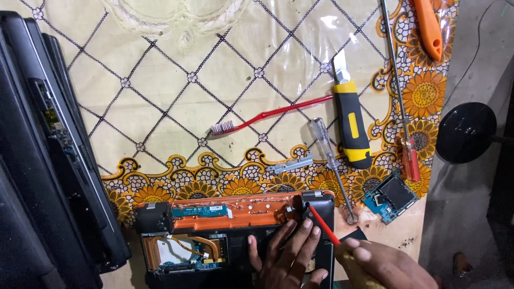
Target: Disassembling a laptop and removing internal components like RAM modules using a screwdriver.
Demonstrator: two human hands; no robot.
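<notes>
Under left hand (289, 257), laptop (214, 241) half-hidden

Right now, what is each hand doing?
Left hand: open, flat on the laptop.
Right hand: closed on a screwdriver.

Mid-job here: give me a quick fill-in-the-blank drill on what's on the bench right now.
1. The right hand holds a screwdriver with a ____ shaft.
2. The left hand lies flat on the opened ____.
3. The toothbrush has a ____ handle.
4. The utility knife is black and ____.

Missing words: red; laptop; red; yellow
</notes>
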